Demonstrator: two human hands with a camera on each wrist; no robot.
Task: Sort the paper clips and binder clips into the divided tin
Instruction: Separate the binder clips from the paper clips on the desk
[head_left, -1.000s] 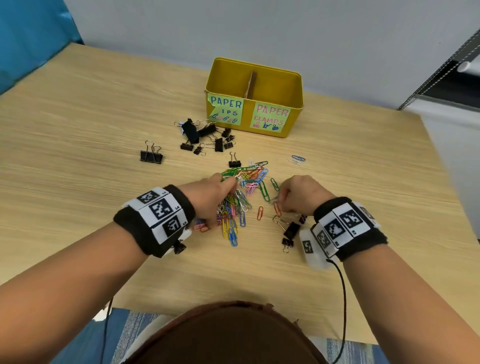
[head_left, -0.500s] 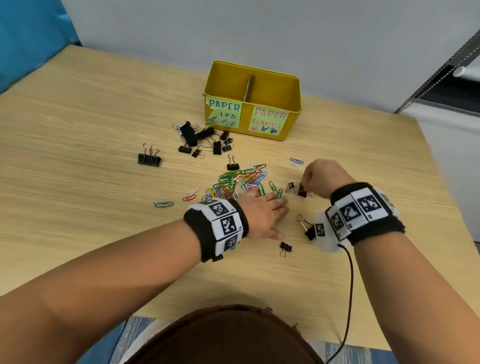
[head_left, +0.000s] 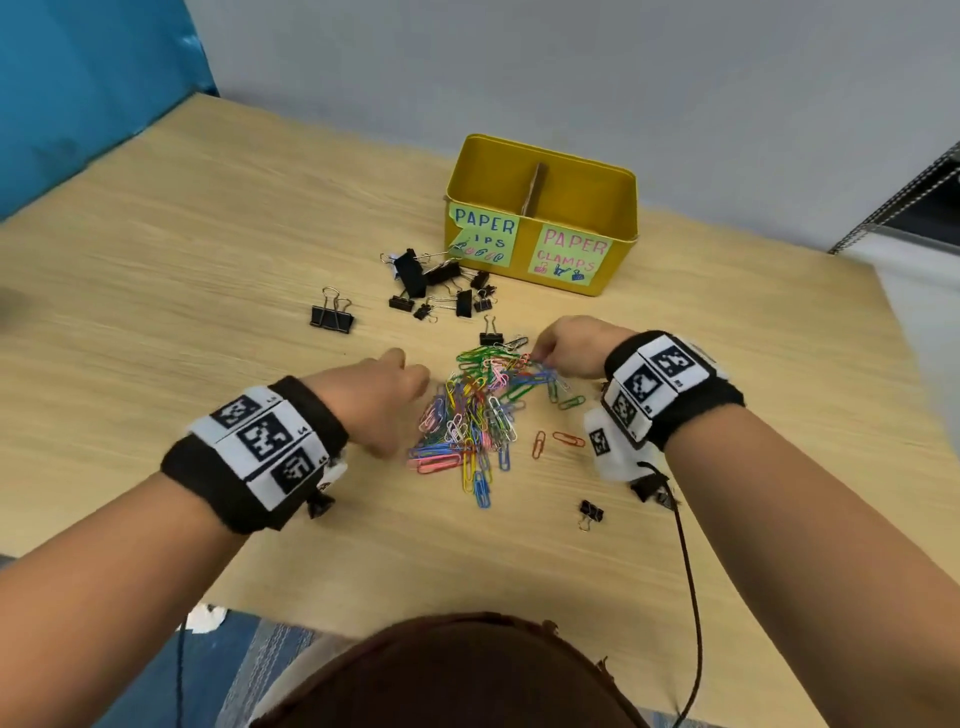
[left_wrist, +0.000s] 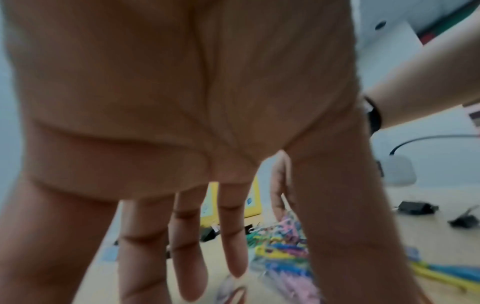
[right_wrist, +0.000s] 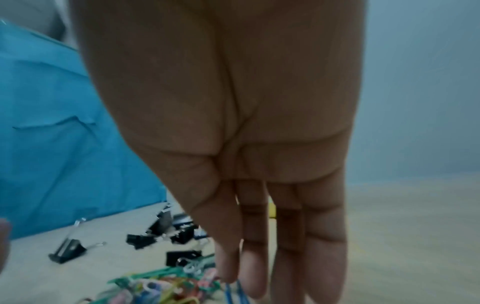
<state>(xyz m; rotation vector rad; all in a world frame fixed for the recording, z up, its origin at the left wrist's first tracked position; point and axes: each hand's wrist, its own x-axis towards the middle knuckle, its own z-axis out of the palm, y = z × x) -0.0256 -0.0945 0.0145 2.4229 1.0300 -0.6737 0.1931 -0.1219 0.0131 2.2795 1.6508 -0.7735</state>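
At the left edge of the paper-clip pile (head_left: 475, 415) the left hand (head_left: 371, 400) hovers with fingers straight and spread, holding nothing. The right hand (head_left: 569, 348) reaches into the pile's far right edge, fingers (right_wrist: 253, 267) extended together, touching a blue clip or perhaps lifting it — the wrist view is too blurred to tell. To do this well, rake the clips inward from both sides into one bunch, then carry it to the divided tin (head_left: 618, 208) beyond — its left compartment is labelled for paper clips — leaving the binder clips (head_left: 431, 286) before the tin for the right one.

wooden table (head_left: 156, 312), grey wall (head_left: 571, 78)
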